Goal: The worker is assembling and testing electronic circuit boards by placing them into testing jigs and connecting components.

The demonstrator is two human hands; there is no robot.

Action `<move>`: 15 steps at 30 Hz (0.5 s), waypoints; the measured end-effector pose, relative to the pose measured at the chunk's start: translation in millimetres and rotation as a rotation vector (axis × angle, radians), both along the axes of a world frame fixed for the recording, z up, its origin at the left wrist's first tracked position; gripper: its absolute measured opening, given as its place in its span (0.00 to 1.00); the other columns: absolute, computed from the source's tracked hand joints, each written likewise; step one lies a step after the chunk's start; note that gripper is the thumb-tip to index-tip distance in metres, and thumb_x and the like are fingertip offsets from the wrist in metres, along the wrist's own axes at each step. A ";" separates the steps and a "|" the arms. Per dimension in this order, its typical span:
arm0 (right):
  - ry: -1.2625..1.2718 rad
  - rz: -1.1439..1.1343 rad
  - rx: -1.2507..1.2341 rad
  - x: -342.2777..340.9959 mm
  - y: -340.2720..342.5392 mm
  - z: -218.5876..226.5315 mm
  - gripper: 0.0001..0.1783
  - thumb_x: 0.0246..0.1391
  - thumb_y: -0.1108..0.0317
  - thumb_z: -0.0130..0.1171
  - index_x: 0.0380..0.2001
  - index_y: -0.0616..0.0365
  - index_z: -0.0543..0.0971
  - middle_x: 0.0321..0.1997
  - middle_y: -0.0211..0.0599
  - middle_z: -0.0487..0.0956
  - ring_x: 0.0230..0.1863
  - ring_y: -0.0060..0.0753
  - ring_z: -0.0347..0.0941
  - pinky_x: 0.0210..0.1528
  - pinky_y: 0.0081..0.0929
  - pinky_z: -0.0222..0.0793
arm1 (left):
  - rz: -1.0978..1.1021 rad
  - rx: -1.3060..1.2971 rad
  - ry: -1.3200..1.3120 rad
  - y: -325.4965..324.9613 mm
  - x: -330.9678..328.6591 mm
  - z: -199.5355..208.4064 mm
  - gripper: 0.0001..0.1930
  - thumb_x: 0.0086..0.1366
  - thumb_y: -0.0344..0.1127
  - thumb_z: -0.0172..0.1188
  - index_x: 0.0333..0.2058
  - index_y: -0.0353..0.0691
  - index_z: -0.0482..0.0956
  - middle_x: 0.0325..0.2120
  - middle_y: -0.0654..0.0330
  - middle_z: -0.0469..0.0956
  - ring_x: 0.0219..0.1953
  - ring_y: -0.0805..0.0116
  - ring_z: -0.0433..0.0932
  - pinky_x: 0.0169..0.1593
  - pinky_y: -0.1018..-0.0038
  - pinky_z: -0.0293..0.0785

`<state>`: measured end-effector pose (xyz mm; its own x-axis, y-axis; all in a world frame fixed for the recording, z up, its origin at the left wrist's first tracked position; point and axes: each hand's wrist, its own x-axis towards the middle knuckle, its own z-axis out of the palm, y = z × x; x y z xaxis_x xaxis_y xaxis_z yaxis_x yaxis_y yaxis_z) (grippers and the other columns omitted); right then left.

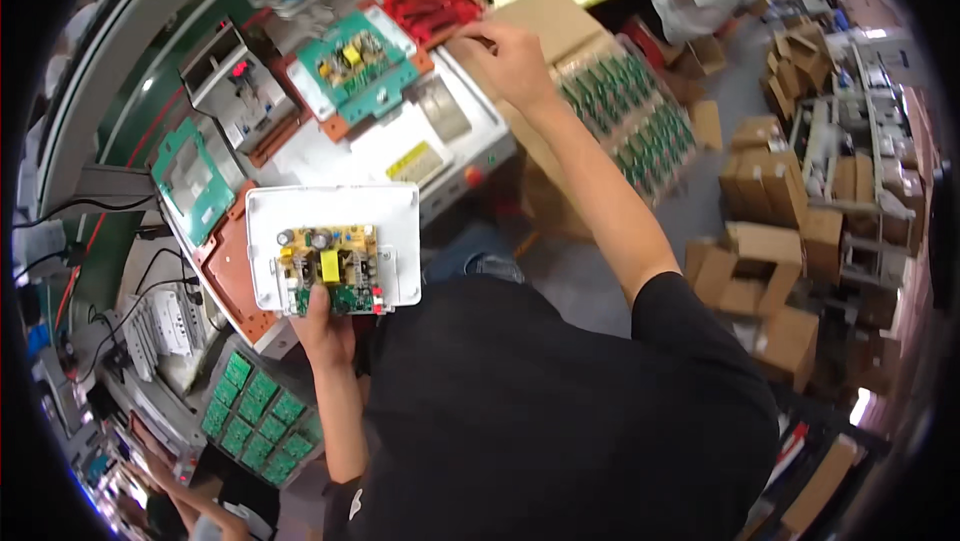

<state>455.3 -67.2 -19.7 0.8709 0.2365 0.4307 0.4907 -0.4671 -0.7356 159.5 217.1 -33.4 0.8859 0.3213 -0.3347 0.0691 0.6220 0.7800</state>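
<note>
1. White case (335,207), circuit board (331,266) inside: gripped in left hand (328,338), thumb over board's lower edge; beside brown plate (226,269).
2. Right hand (518,63): fingers curled, near red bundle (435,6) and cardboard (545,23); anything pinched, cannot tell.
3. Step in hand, as judged: reaching for a part, case held ready.
4. Called for next, as judged: level case, steady thumb, sure fingertip pinch.
</note>
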 end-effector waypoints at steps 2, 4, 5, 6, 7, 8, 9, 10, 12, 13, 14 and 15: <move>-0.090 0.033 -0.120 55.6 -16.3 -41.0 0.09 0.56 0.67 0.63 0.36 0.61 0.83 0.31 0.41 0.81 0.33 0.36 0.78 0.39 0.32 0.74 | 0.032 0.075 -0.050 -19.8 23.4 -6.7 0.32 0.67 0.35 0.60 0.66 0.39 0.59 0.59 0.57 0.70 0.58 0.60 0.72 0.61 0.59 0.71; -0.195 0.140 -0.279 90.7 -17.3 -67.2 0.07 0.55 0.67 0.60 0.36 0.55 0.83 0.35 0.39 0.81 0.41 0.45 0.78 0.44 0.37 0.74 | 0.065 0.137 -0.081 -42.3 33.8 1.3 0.30 0.68 0.35 0.59 0.66 0.41 0.60 0.59 0.58 0.70 0.58 0.61 0.72 0.60 0.60 0.72; -0.202 0.169 -0.263 110.6 -16.2 -74.5 0.07 0.55 0.67 0.60 0.36 0.55 0.83 0.35 0.39 0.81 0.41 0.45 0.78 0.44 0.37 0.74 | 0.096 0.152 -0.081 -61.1 40.6 3.1 0.30 0.68 0.35 0.59 0.66 0.41 0.60 0.59 0.58 0.70 0.58 0.61 0.72 0.60 0.60 0.72; -0.177 0.203 -0.341 118.3 -6.6 -78.5 0.08 0.55 0.66 0.60 0.36 0.55 0.83 0.37 0.37 0.80 0.43 0.45 0.77 0.46 0.38 0.73 | 0.154 0.076 -0.047 -77.0 40.7 6.9 0.30 0.68 0.35 0.58 0.66 0.42 0.60 0.60 0.59 0.70 0.59 0.61 0.72 0.60 0.60 0.72; -0.154 0.236 -0.424 125.0 2.3 -80.0 0.08 0.55 0.65 0.60 0.36 0.54 0.83 0.40 0.36 0.80 0.46 0.44 0.76 0.47 0.39 0.73 | 0.212 -0.004 -0.017 -91.0 41.2 10.2 0.30 0.68 0.35 0.58 0.67 0.43 0.59 0.60 0.59 0.69 0.59 0.60 0.72 0.61 0.60 0.71; -0.148 0.293 -0.440 130.4 9.7 -81.4 0.09 0.55 0.63 0.61 0.37 0.53 0.83 0.42 0.34 0.79 0.47 0.43 0.76 0.47 0.39 0.74 | 0.241 0.023 -0.022 -101.8 40.4 11.1 0.30 0.69 0.35 0.57 0.67 0.44 0.59 0.60 0.60 0.69 0.59 0.61 0.72 0.60 0.60 0.72; -0.153 0.323 -0.428 137.8 16.2 -80.5 0.09 0.55 0.63 0.61 0.37 0.53 0.83 0.42 0.34 0.79 0.47 0.43 0.76 0.47 0.39 0.74 | 0.244 0.034 -0.017 -111.7 44.8 11.6 0.29 0.69 0.34 0.57 0.67 0.43 0.59 0.60 0.60 0.70 0.59 0.61 0.71 0.60 0.59 0.72; -0.142 0.319 -0.419 143.9 22.9 -79.0 0.09 0.56 0.62 0.60 0.38 0.52 0.82 0.43 0.33 0.79 0.47 0.43 0.76 0.46 0.39 0.73 | 0.253 0.057 0.006 -118.8 46.4 9.8 0.29 0.69 0.34 0.57 0.67 0.43 0.59 0.60 0.59 0.70 0.59 0.61 0.71 0.60 0.59 0.72; -0.127 0.328 -0.419 153.9 34.5 -84.5 0.09 0.56 0.62 0.60 0.38 0.52 0.82 0.43 0.34 0.79 0.47 0.44 0.76 0.45 0.40 0.73 | 0.281 0.086 0.034 -131.3 50.0 8.7 0.29 0.69 0.34 0.56 0.67 0.43 0.59 0.60 0.59 0.70 0.59 0.62 0.71 0.60 0.60 0.72; -0.127 0.348 -0.411 159.6 38.9 -88.9 0.09 0.56 0.62 0.60 0.38 0.52 0.82 0.43 0.34 0.79 0.47 0.44 0.76 0.45 0.40 0.73 | 0.308 0.091 0.026 -137.7 52.9 9.5 0.29 0.69 0.34 0.56 0.67 0.43 0.59 0.60 0.59 0.69 0.59 0.62 0.71 0.60 0.60 0.72; -0.119 0.367 -0.498 164.7 42.3 -93.3 0.09 0.55 0.62 0.61 0.37 0.52 0.82 0.43 0.34 0.79 0.47 0.44 0.76 0.45 0.40 0.73 | 0.331 0.096 0.018 -142.2 54.8 10.1 0.29 0.69 0.34 0.57 0.67 0.43 0.59 0.60 0.58 0.69 0.59 0.62 0.71 0.60 0.60 0.72; -0.113 0.386 -0.587 168.8 45.2 -96.3 0.09 0.55 0.62 0.62 0.37 0.52 0.81 0.44 0.35 0.79 0.47 0.44 0.76 0.44 0.40 0.73 | 0.348 0.101 0.022 -145.6 54.6 9.6 0.29 0.69 0.34 0.57 0.67 0.43 0.59 0.60 0.58 0.69 0.59 0.62 0.71 0.60 0.60 0.72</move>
